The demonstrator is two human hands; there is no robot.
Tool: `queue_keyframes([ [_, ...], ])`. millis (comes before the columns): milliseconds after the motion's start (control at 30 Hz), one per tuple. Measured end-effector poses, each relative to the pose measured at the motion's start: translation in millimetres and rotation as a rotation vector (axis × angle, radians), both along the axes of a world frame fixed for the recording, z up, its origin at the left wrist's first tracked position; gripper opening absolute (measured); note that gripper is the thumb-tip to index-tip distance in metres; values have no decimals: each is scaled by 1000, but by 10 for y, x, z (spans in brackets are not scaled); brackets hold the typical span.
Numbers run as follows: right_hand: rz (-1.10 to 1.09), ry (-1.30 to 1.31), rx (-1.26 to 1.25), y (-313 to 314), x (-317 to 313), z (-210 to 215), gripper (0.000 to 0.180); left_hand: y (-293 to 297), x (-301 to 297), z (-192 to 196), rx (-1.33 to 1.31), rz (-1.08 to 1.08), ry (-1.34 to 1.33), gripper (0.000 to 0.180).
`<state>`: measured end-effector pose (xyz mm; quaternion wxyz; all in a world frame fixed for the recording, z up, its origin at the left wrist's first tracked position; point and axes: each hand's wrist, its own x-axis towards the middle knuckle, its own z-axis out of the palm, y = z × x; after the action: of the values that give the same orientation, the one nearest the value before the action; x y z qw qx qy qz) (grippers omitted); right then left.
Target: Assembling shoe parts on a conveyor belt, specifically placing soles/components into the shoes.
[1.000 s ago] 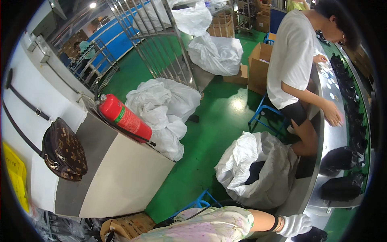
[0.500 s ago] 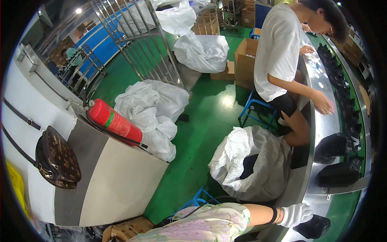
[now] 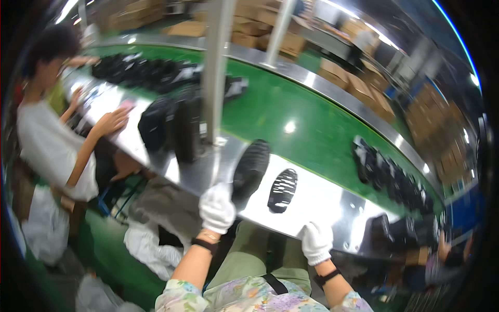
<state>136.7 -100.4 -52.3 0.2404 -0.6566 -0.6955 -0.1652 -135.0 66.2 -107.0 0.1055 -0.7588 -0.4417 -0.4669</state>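
My left hand (image 3: 217,209), in a white glove, closes around one end of a black shoe (image 3: 251,169). The shoe is tilted up over the bench, its dark ribbed underside partly showing. Beside it on the shiny metal bench (image 3: 327,205) is a black sole-shaped patch with pale stripes (image 3: 283,191); I cannot tell whether it is a separate sole or a reflection. My right hand (image 3: 317,243), also gloved in white, is at the bench's near edge. Blur smears its fingers, and nothing shows in it.
A green conveyor belt (image 3: 291,125) runs behind the bench, carrying rows of black shoes (image 3: 387,174). A metal post (image 3: 215,73) and black boots (image 3: 171,125) stand left. Farther left, a person in a white shirt (image 3: 57,151) works. A white sack (image 3: 150,247) lies below; dark shoes (image 3: 397,229) sit right.
The view has swung right from the aisle to the bench and conveyor. My left hand stays with a black shoe, now tilted up. My right hand has come into view.
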Motion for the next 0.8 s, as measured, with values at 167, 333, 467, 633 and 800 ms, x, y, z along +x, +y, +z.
queue_keyframes([
  [167,-26,-64,85,-106,91,126,14,16,152,12,86,-49,-13,31],
  [333,15,-18,54,-137,77,59,14,-2,113,21,70,-27,-3,31],
  [467,-14,0,89,-106,16,43,12,-12,80,99,51,-27,-5,31],
  [633,-16,-2,136,-115,68,-51,13,-62,79,163,-26,-4,61,29],
  [800,-17,-3,91,-181,118,-99,9,-174,100,287,-166,-48,51,28],
])
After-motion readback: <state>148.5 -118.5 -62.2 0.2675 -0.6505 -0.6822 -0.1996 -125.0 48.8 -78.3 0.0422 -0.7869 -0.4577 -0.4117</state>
